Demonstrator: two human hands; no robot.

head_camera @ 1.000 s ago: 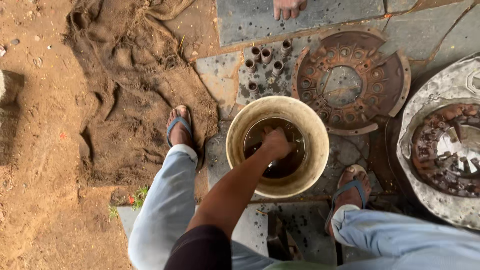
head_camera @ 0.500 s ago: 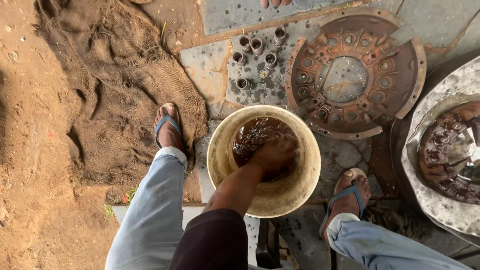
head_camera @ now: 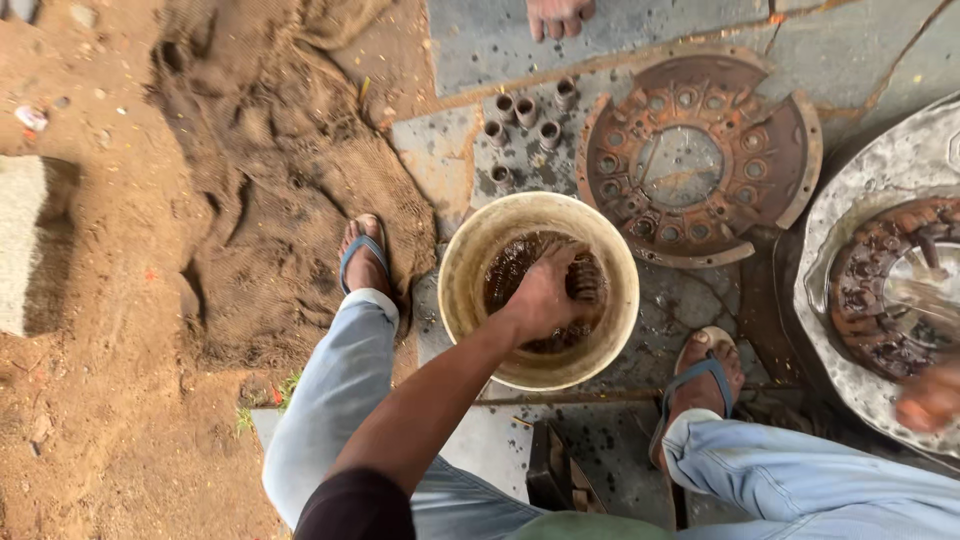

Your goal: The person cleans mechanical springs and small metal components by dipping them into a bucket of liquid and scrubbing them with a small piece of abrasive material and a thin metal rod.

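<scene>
left hand (head_camera: 540,298) down in the bucket (head_camera: 470,245), gripping a ribbed part (head_camera: 585,281) half-sunk in brown liquid. right hand (head_camera: 930,398) blurred, grip unclear. six sleeves (head_camera: 527,135) out already, beyond the bucket.

The plastic bucket (head_camera: 470,300) looks matt and grimy, holding glossy brown liquid (head_camera: 520,262). The round metal plate (head_camera: 700,160) is rusty and rough, the burlap sack (head_camera: 270,170) coarse. The stone slabs (head_camera: 640,30) are dull grey.
</scene>
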